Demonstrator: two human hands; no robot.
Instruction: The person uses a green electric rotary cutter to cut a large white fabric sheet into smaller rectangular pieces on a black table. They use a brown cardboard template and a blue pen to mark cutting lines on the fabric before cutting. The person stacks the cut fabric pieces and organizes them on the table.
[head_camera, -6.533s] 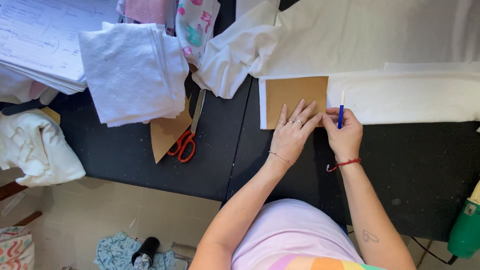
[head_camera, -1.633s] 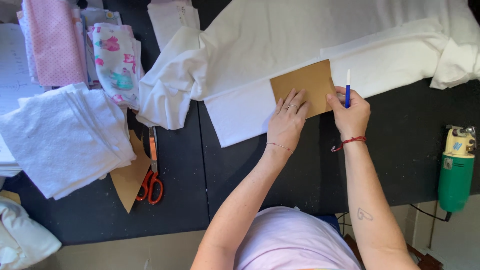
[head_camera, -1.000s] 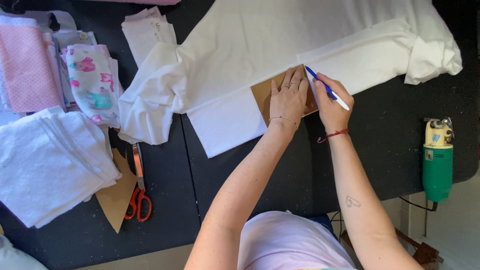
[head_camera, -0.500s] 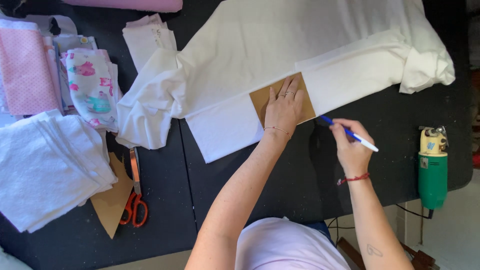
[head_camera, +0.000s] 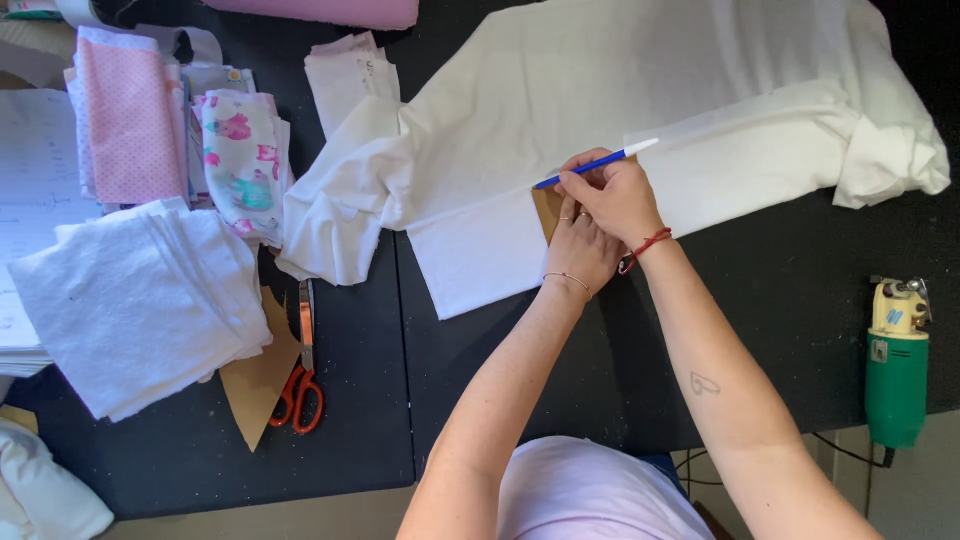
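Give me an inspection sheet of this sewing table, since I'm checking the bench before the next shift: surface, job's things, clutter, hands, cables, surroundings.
Surface: black table, mostly covered by cloth at the top.
Job's things: brown card template lying on white fabric; blue pen.
Clutter: stack of white cloth pieces; orange-handled scissors on a brown card scrap; pink dotted fabric; printed fabric.
Hands: left hand pressing on the template; right hand holding the pen, crossed over the left.
Cables: dark cord below the green power cutter.
Surroundings: pale floor under the table edge.
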